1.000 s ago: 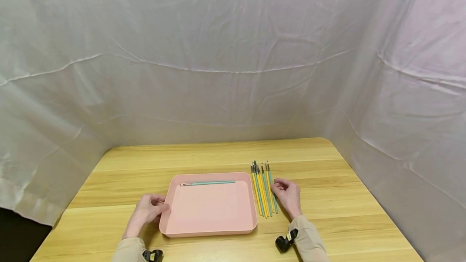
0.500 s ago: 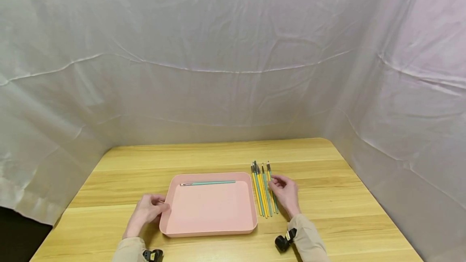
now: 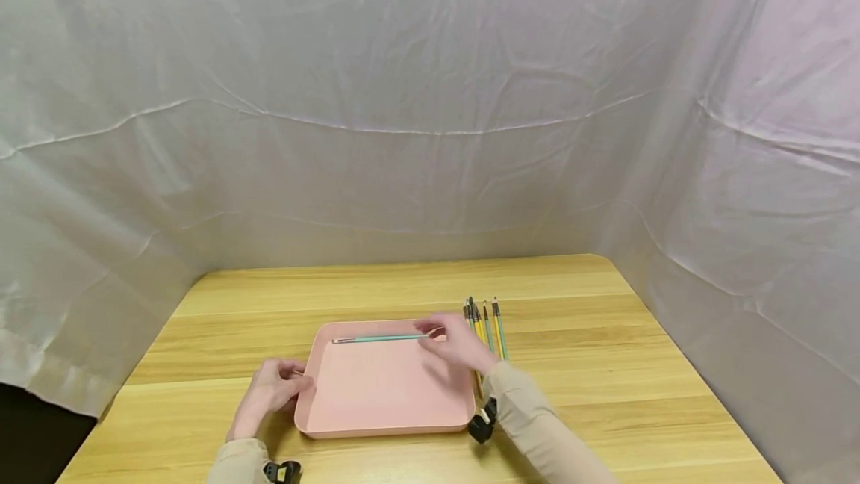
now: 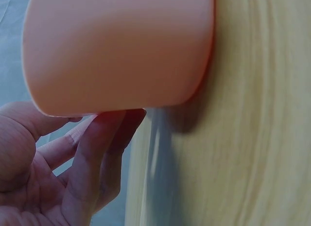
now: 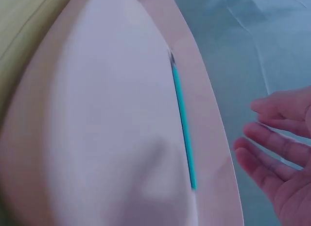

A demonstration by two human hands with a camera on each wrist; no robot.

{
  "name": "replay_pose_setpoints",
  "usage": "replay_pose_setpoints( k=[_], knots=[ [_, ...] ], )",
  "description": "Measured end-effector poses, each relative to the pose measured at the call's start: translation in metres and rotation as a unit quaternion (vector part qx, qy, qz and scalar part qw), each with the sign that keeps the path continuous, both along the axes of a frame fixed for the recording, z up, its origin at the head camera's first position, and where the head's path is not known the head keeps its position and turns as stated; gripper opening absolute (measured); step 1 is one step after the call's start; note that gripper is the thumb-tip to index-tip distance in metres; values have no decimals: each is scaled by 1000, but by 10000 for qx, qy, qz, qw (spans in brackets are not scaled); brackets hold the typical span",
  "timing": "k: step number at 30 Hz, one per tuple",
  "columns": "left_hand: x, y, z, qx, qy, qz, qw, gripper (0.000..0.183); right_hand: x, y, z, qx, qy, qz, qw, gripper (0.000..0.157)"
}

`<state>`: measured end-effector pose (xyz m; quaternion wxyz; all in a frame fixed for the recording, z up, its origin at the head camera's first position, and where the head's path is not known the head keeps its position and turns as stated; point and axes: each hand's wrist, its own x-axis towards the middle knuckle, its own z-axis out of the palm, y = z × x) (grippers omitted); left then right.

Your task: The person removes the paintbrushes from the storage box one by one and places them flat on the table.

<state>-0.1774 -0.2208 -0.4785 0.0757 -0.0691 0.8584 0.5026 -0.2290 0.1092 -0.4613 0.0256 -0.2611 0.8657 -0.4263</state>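
My left hand (image 3: 270,388) grips the left rim of a shallow pink tray (image 3: 376,402), thumb at the top edge. In the left wrist view its fingers (image 4: 92,158) come up against the tray's end from beneath. Inside the tray, along its far side, lies a teal paintbrush (image 3: 379,338) with its bristles to the left. Over the tray's far right corner, my right hand (image 3: 460,343) hovers at the handle end of that brush. The right wrist view shows its fingers (image 5: 274,133) loosely bent, nothing between them, apart from the teal handle.
Several yellow and teal paintbrushes (image 3: 497,327) stand in a row on the wooden table (image 3: 605,364), just right of the tray, partly covered by my right forearm (image 3: 531,409). Grey curtains (image 3: 403,185) enclose the table at the back and sides.
My right hand has left the row of paintbrushes and moved left over the tray. Before that, it shifted the rightmost brushes slightly together. My left hand and the tray have stayed put.
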Motion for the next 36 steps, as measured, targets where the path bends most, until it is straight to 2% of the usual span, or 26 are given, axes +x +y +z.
replay_pose_setpoints(
  k=[3,6,16,19,24,30,36],
  knots=[
    [0,0,0,24,-23,3,10000,32,-6,-17,3,590,-186,219,9978,39],
    [0,1,0,10,13,-5,10000,32,-13,-31,3,965,-352,320,9942,41],
    [1,2,0,-16,48,-27,10000,30,-26,-50,-12,994,-892,553,9895,47],
    [1,1,-1,-13,54,-48,10000,29,-26,-53,-14,1072,-841,606,9888,45],
    [0,1,0,2,68,-46,10000,30,-26,-57,-13,1288,-514,609,9885,40],
    [1,1,0,40,15,-8,10000,32,-27,-61,-14,1466,-492,417,9871,33],
    [1,1,0,29,18,-7,10000,32,-27,-64,-12,1874,-290,265,9815,28]
  ],
)
